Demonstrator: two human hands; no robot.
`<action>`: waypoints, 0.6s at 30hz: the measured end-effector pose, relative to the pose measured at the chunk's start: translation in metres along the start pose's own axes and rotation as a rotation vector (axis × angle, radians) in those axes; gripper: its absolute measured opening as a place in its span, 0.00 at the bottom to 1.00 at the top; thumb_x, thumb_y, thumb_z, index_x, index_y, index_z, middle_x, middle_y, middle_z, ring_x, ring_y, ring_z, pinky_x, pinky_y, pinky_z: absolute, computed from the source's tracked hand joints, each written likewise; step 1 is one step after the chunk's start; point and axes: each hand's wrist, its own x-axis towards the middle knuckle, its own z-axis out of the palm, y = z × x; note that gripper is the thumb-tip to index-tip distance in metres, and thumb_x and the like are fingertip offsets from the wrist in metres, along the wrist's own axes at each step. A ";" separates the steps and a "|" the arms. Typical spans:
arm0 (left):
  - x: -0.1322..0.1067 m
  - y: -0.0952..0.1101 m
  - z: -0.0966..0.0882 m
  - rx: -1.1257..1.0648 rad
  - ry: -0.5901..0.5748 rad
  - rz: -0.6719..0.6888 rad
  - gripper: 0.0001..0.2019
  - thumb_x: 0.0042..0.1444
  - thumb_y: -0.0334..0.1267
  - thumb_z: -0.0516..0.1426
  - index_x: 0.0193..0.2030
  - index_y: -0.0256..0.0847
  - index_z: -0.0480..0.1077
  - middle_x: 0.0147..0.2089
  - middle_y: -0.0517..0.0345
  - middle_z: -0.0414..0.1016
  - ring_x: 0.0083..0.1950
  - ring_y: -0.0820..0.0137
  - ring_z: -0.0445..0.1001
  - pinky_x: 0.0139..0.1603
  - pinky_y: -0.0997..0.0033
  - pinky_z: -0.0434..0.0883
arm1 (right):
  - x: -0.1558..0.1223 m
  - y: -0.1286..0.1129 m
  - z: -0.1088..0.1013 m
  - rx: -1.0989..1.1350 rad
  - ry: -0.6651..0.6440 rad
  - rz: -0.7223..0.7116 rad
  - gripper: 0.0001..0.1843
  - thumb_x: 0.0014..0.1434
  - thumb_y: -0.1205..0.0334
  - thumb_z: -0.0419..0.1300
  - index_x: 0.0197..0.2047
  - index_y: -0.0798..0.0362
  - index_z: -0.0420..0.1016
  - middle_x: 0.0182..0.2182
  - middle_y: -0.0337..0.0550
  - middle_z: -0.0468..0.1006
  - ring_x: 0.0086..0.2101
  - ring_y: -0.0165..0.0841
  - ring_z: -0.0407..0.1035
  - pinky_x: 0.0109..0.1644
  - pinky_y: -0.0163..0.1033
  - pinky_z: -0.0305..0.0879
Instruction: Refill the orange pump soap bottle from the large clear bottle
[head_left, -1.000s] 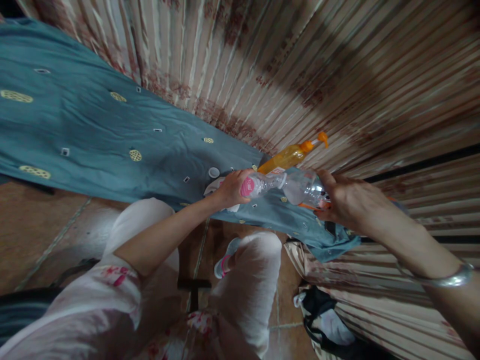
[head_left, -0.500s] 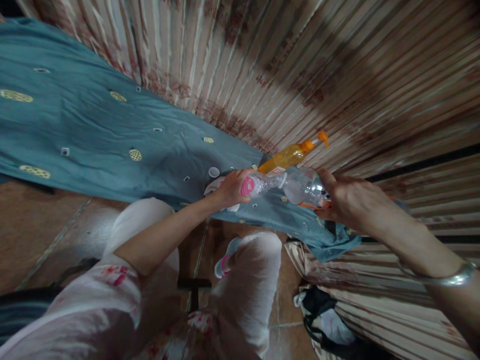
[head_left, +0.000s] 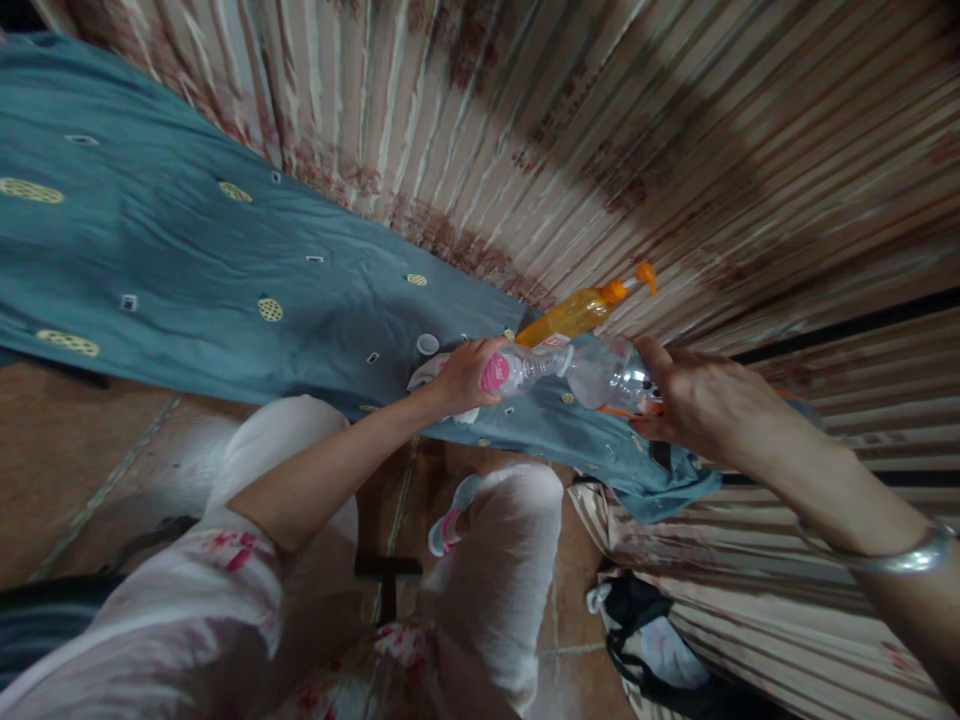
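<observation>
My left hand (head_left: 472, 376) is wrapped round a clear plastic bottle with a pink label (head_left: 526, 368), whose neck points right. My right hand (head_left: 686, 395) grips a second clear plastic bottle (head_left: 604, 372), tipped so its mouth meets the neck of the first. Any liquid inside them is hard to make out. Just behind the two stands a pump bottle of orange-yellow liquid (head_left: 574, 315) with an orange pump top. By my left hand a small white cap (head_left: 427, 344) lies on the cloth, and something white shows partly under the hand.
A teal cloth with pineapple prints (head_left: 187, 240) covers the long surface before me. Pleated patterned curtains (head_left: 465, 130) hang along its far side and right end. Below are my knees, a tiled floor (head_left: 90, 450) and a black-and-white bundle (head_left: 660, 640).
</observation>
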 end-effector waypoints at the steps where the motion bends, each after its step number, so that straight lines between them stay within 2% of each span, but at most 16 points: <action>1: 0.000 0.000 0.000 0.000 0.003 0.003 0.42 0.49 0.35 0.72 0.72 0.38 0.68 0.71 0.39 0.78 0.68 0.47 0.80 0.72 0.45 0.76 | 0.000 0.000 -0.001 0.003 -0.004 -0.003 0.36 0.66 0.54 0.70 0.68 0.65 0.66 0.44 0.63 0.89 0.44 0.53 0.86 0.42 0.46 0.73; 6: -0.001 0.001 -0.001 0.013 0.006 -0.004 0.42 0.49 0.33 0.73 0.72 0.38 0.68 0.71 0.39 0.78 0.68 0.48 0.80 0.71 0.49 0.77 | -0.001 -0.002 -0.002 0.006 0.033 -0.007 0.37 0.66 0.55 0.71 0.69 0.66 0.66 0.44 0.63 0.88 0.45 0.53 0.86 0.43 0.45 0.74; 13: 0.000 -0.001 0.000 0.004 0.009 0.002 0.43 0.48 0.33 0.73 0.72 0.40 0.68 0.72 0.40 0.78 0.69 0.48 0.80 0.72 0.48 0.76 | 0.000 -0.004 -0.010 0.012 -0.073 0.017 0.36 0.68 0.54 0.69 0.69 0.68 0.65 0.45 0.65 0.88 0.48 0.55 0.86 0.46 0.47 0.75; 18: 0.000 0.001 -0.001 -0.001 -0.004 -0.006 0.42 0.48 0.32 0.73 0.72 0.37 0.68 0.72 0.37 0.77 0.70 0.47 0.79 0.72 0.46 0.76 | 0.001 -0.003 -0.012 0.004 -0.073 0.013 0.35 0.67 0.56 0.69 0.68 0.67 0.65 0.45 0.65 0.88 0.47 0.54 0.86 0.45 0.46 0.75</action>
